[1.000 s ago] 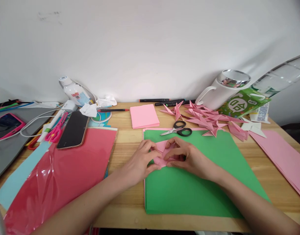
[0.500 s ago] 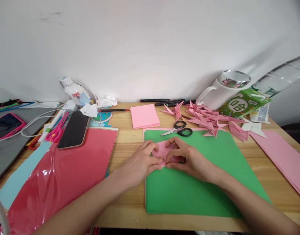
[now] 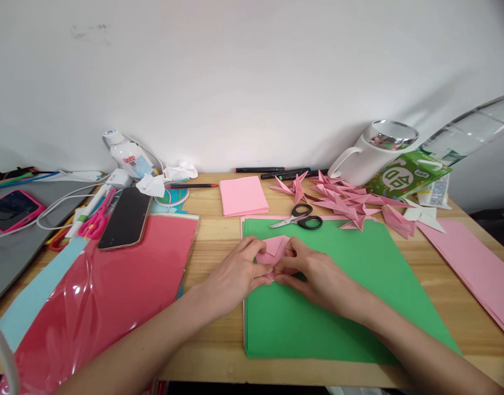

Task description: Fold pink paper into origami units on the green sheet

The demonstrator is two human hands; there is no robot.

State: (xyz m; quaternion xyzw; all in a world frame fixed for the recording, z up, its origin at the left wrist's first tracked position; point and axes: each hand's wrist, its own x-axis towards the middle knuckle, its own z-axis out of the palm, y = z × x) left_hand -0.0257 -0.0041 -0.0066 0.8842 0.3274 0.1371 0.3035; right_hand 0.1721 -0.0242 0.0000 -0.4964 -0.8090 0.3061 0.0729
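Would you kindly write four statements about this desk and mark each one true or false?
1. The left hand and the right hand both have fingers on a folded pink paper. True.
2. The right hand grips the black-handled scissors. False: they lie beyond the hands, partly over the green paper.
3. The square pink stack lies beyond the green paper. True.
4. The black phone lies on the green paper. False: it lies partly on the red sheets.

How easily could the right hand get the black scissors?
Probably easily: the black scissors lie just beyond the right hand, across the far edge of the green paper, with nothing seeming to cover them. That hand is on the folded pink paper, though, so it would likely have to let go.
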